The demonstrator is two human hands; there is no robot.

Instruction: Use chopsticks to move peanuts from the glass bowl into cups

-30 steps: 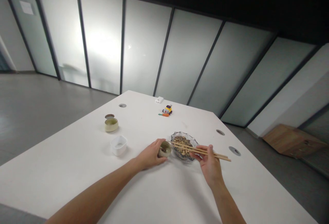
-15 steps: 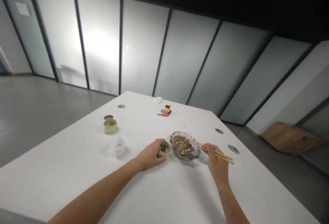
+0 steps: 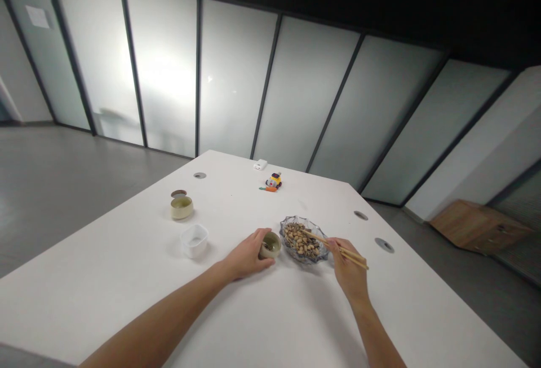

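Observation:
My left hand (image 3: 249, 255) is wrapped round a small greenish ceramic cup (image 3: 273, 251) on the table, with a few dark bits inside it. Just right of the cup stands a clear glass bowl (image 3: 315, 257) with a scalloped rim, filled with nuts and seeds (image 3: 301, 239), some pale and some dark. In my right hand (image 3: 350, 272) is a pair of wooden chopsticks (image 3: 354, 257), held closed around them. Their tips reach into the bowl and touch the pile; whether they pinch a piece is too small to tell.
On the white table (image 3: 236, 323) at left are a white plastic container (image 3: 194, 242) and a second greenish cup (image 3: 181, 208), with a cable hole (image 3: 178, 193) behind it. Farther back lie a toy car (image 3: 274, 180), a toy carrot (image 3: 267, 189) and a white box (image 3: 260, 164).
My right hand has shifted left with the chopsticks, and their tips have moved deeper over the bowl. My left hand and the cup stay in place.

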